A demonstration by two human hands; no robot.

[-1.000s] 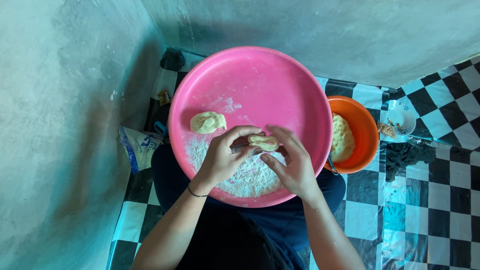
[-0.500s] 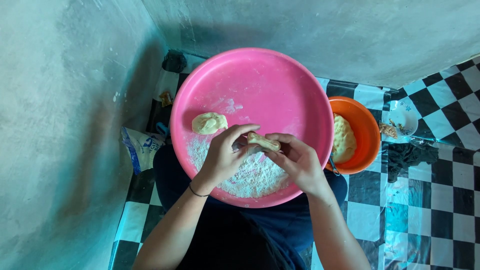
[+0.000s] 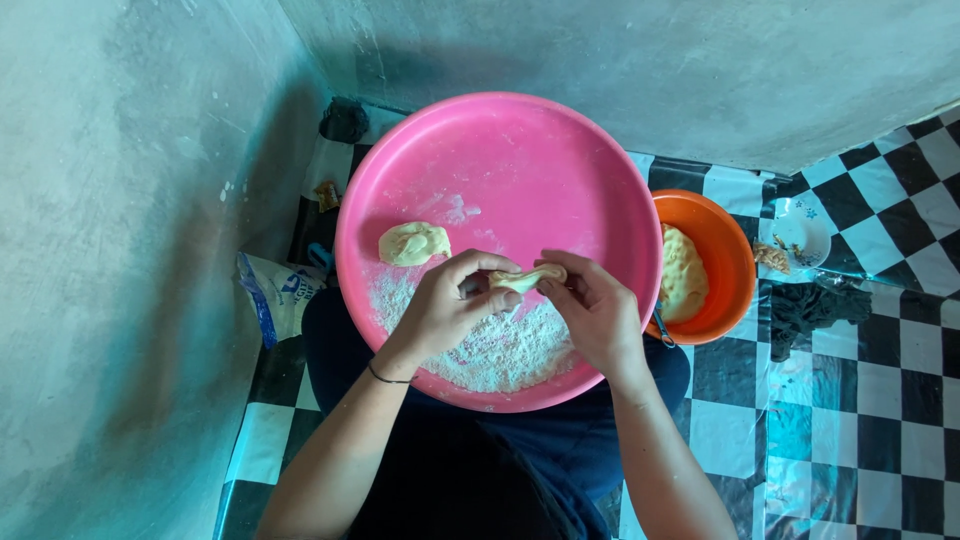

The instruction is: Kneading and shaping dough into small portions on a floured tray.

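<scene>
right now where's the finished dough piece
In the head view, the shaped dough piece lies on the pink tray, left of centre, beyond the flour pile and left hand.

Two bare forearms enter from the near edge & angle inward toward centre. Left hand (image 3: 450,305): wrist slightly bent, thin dark band round the wrist, fingers curled, thumb & fingertips pinched together pointing right. Right hand (image 3: 597,312): back of hand up, fingers curled, tips pinched pointing left. Fingertips of both hands meet, nearly touching, w/ both hands closed in a pinch grip.
</scene>
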